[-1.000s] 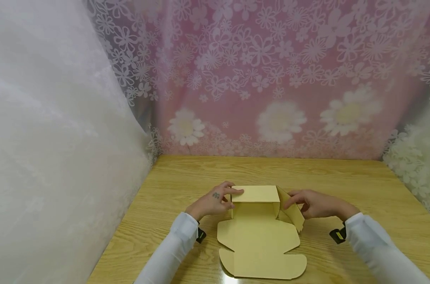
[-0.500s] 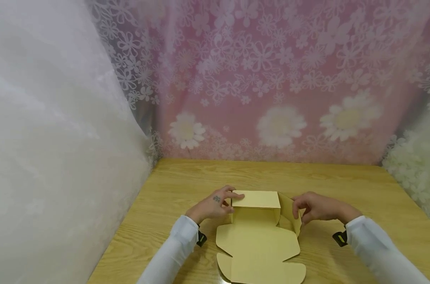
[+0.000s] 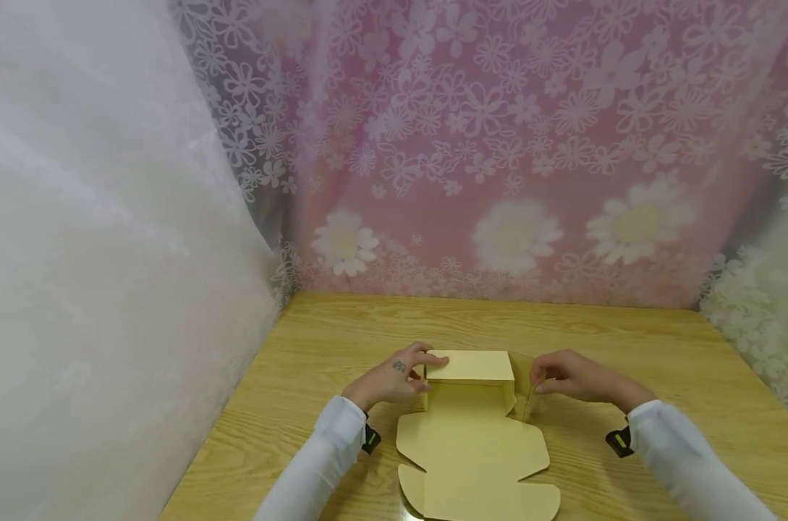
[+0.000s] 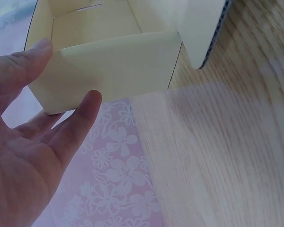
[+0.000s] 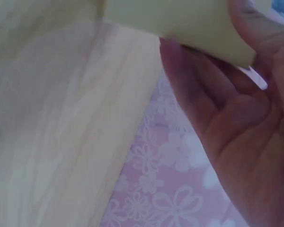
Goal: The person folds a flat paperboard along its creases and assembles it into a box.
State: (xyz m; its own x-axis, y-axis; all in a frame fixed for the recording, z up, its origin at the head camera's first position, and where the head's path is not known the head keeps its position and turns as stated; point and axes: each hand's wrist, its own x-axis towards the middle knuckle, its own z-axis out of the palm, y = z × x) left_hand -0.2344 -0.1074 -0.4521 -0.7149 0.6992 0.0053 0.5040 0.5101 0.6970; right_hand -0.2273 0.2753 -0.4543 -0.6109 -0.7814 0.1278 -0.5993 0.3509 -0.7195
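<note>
A partly folded cardboard box (image 3: 472, 449) sits on the wooden table, its far end raised and its near panels lying flat. My left hand (image 3: 388, 376) grips the left end of the raised part, index finger on its top panel. In the left wrist view, the thumb and fingers of that hand (image 4: 33, 132) hold the box's end wall (image 4: 113, 68). My right hand (image 3: 579, 378) pinches the upright right side flap (image 3: 529, 404). In the right wrist view, the flap (image 5: 189, 23) lies between thumb and fingers, and part of it is out of frame.
Beneath the box, the wooden table (image 3: 302, 449) runs back to a pink floral curtain (image 3: 420, 217). White fabric (image 3: 120, 253) hangs along the left side. The box's rounded near flaps (image 3: 540, 499) spread out toward the table's front.
The right side flap has swung inward toward the box, with my right hand following and now pinching its top edge. The left hand keeps its hold. The head view has tilted up slightly.
</note>
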